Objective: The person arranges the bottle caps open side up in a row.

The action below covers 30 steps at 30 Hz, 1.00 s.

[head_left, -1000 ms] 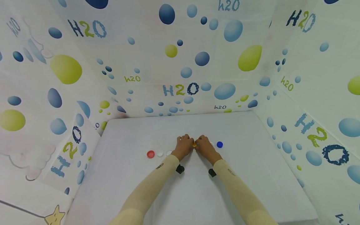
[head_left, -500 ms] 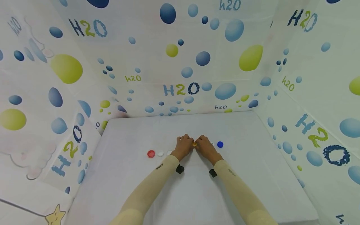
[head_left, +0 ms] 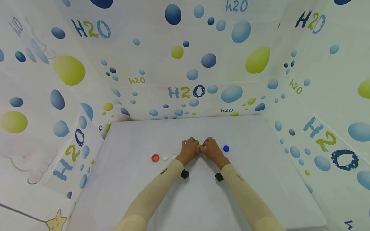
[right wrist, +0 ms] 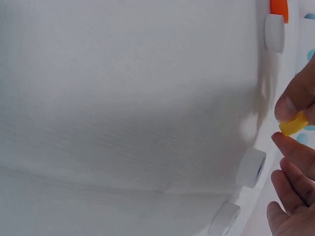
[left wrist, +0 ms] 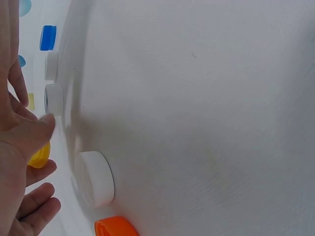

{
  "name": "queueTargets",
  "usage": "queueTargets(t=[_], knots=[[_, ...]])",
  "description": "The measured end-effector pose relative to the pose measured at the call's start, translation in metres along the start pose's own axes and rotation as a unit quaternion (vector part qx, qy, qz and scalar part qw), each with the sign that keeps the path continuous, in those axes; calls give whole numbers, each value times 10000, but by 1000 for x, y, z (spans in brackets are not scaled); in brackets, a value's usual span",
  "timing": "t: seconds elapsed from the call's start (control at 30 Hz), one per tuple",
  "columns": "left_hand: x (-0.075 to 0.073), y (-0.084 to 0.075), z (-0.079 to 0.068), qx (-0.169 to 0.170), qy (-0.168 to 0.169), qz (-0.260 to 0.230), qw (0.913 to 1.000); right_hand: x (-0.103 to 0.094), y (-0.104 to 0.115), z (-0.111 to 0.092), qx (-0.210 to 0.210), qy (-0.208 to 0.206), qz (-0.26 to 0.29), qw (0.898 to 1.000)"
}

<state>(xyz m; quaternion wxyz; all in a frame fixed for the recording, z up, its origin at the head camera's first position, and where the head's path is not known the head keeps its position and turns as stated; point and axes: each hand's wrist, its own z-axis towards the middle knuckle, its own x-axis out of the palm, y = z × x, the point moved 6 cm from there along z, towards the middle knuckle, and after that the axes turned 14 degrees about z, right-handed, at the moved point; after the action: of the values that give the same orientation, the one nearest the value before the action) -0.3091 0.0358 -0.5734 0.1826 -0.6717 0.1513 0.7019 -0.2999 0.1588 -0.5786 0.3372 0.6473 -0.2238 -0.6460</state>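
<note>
A yellow bottle cap is between my two hands above the middle of the white table. In the left wrist view, my left hand pinches this cap between thumb and forefinger, its other fingers loosely bent. My right hand is close beside it, fingertips nearly at the cap; whether they touch is unclear. In the right wrist view, the right fingers are loose and extended. A white cap and an orange-red cap lie left of the hands. On the right, white caps lie near a blue cap.
On the left, the orange-red cap and white caps form a row with the table around them. Walls covered in bubble-print sheeting surround the table at the back and sides.
My right hand has shifted slightly right and its fingers have changed position at the yellow cap. A white cap left of the blue one is now hidden in the head view.
</note>
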Motion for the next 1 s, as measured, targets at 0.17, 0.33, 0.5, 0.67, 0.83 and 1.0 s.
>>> queueTargets(t=[0.17,0.33,0.5,0.67,0.83,1.0], knots=[[0,0,0,7,-134,-54,9999,-2,2,0,-36,-68,-47,10000],[3,-2,2,80,-287,74,9995,-1,6,-1,11,-84,-195,9998],[4,-3,6,53,-318,207,9993,1,6,0,209,-173,-220,9994],[2,-3,7,-50,-226,136,9996,0,2,-1,336,-371,-73,9987],[2,-5,7,-54,-183,101,9998,0,-2,-2,343,-453,-23,9984],[4,-5,9,-37,-170,87,9998,-2,-4,-3,310,-530,-50,9981]])
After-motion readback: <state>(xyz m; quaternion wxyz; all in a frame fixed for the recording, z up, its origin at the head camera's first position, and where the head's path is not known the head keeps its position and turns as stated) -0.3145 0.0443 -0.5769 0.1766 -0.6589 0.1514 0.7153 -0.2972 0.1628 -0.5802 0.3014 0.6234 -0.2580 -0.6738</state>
